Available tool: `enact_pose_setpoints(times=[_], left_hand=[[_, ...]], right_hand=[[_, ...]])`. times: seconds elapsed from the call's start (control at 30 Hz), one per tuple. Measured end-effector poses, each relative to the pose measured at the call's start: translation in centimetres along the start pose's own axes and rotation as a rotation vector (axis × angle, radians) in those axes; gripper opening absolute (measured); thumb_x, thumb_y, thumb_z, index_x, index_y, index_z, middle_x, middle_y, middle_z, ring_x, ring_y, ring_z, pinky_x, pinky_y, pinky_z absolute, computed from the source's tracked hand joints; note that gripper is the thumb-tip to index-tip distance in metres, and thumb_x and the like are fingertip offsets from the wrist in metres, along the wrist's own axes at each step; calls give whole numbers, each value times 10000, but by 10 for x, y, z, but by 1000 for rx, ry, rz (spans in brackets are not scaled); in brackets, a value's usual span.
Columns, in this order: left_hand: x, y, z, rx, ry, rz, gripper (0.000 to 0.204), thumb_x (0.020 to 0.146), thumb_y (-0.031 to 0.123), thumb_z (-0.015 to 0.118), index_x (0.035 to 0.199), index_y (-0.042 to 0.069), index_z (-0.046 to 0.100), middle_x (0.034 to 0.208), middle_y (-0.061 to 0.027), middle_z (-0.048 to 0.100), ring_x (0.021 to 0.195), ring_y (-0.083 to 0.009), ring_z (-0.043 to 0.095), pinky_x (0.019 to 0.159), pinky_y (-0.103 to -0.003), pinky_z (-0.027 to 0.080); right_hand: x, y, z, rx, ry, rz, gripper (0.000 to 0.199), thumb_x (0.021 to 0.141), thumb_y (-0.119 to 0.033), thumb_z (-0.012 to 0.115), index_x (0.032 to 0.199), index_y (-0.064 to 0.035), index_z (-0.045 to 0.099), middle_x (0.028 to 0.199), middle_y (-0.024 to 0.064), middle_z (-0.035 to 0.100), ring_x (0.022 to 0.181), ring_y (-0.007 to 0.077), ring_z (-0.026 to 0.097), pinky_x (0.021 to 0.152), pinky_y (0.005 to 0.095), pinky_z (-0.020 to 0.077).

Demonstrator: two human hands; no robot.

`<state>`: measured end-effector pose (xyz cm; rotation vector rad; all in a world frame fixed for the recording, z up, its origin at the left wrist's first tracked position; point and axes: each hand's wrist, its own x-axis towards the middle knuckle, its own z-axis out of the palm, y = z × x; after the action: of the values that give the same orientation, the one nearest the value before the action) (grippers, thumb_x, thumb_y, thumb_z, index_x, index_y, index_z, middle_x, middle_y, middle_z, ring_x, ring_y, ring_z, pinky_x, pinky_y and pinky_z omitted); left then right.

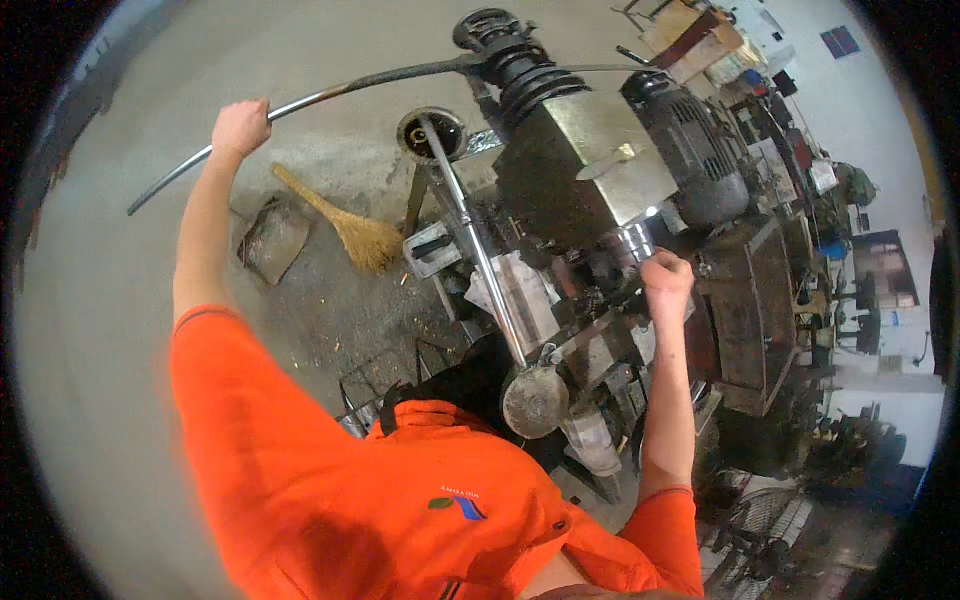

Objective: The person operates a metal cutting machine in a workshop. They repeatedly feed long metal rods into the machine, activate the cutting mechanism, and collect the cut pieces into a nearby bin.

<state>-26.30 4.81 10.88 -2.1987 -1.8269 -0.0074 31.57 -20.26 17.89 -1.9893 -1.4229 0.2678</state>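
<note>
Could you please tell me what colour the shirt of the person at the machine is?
The shirt is bright orange, seen best in the head view.

Metalworking workshop. A heavy, oil-darkened lathe-like machine [590,200] with a stepped belt pulley [515,60] and an electric motor [690,150] stands on a stained concrete floor [100,380]. A straw broom [345,220] and a metal dustpan [272,240] lie beside it; cluttered benches [800,170] line the far wall.
</note>
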Motion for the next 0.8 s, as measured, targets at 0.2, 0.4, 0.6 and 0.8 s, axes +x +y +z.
enact_pose_setpoints(times=[0.2, 0.4, 0.6, 0.8], left_hand=[[-20, 117, 1, -676, 630, 46, 319, 835, 253, 550, 1083, 55, 583, 954, -163, 624, 917, -299, 602, 796, -415, 465], [-106, 271, 86, -769, -498, 83, 557, 699, 370, 671, 1125, 32, 547, 1034, -233, 590, 992, -367, 561, 852, -408, 452], [-71, 284, 93, 91, -410, 680, 171, 751, 234, 595, 899, 162, 643, 882, -93, 656, 857, -243, 630, 676, -385, 506], [-68, 279, 75, -141, -401, 517, 246, 745, 304, 631, 948, 166, 649, 936, -92, 649, 893, -266, 618, 744, -398, 489]], right_hand=[[-33, -8, -12, -36, 227, -220, 124, 570, -112, 590, 678, -59, 623, 1097, 205, 583, 950, 322, 593, 794, 336, 446], [-119, 14, -68, 21, 253, -140, 157, 560, -46, 569, 713, -46, 602, 1136, 170, 560, 911, 252, 599, 809, 316, 452], [-237, 82, -136, -146, 272, 163, 177, 578, -61, 566, 746, -27, 607, 1077, 159, 600, 925, 291, 602, 805, 316, 455], [-348, 178, -199, -456, 331, 689, 387, 614, -130, 588, 992, -70, 643, 1127, 142, 588, 1038, 314, 554, 871, 345, 441]])
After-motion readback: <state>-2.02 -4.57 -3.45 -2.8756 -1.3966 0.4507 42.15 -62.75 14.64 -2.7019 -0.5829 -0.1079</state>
